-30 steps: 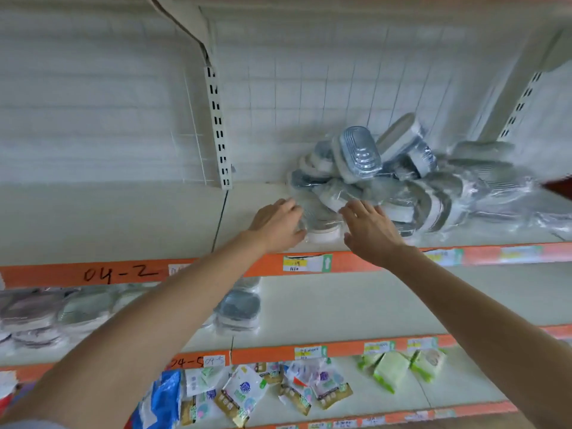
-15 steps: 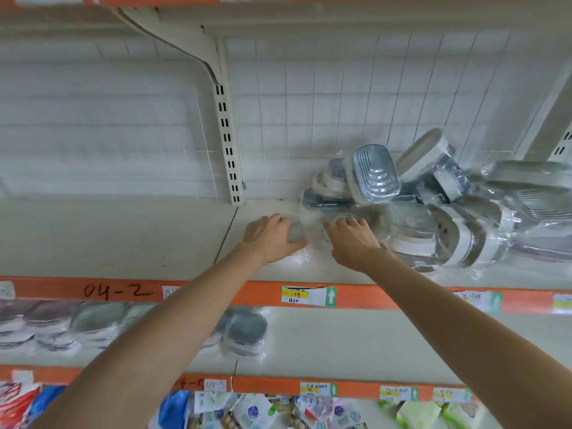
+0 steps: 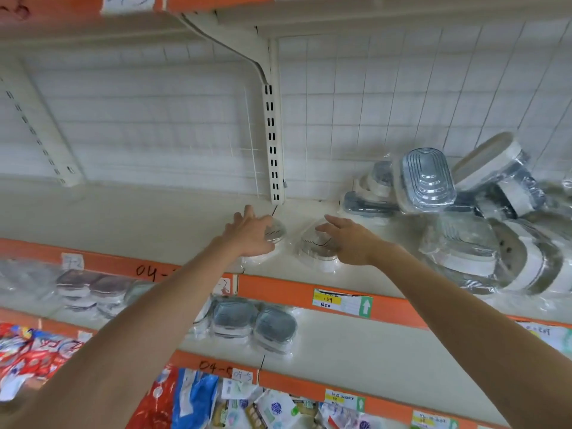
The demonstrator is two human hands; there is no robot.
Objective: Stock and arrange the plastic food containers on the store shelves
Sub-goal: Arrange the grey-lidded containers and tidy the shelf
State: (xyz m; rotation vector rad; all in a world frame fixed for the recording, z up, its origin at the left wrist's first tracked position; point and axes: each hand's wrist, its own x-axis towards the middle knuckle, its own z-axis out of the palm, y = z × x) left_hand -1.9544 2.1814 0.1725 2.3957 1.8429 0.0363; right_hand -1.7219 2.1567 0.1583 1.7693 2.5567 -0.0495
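You've pulled two wrapped containers off the heap (image 3: 483, 218) to the shelf (image 3: 154, 218) front, side by side. L hand (image 3: 250, 233) lies flat-fingered on the left container (image 3: 275, 235), not clasping; R hand (image 3: 349, 239) likewise, fingers straight, on the right container (image 3: 315, 246). Row's started w/ these two; rest still jumbled at right.

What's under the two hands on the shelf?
Under the left hand lies one wrapped plastic container, and under the right hand another, side by side on the shelf. The hands cover parts of both lids.
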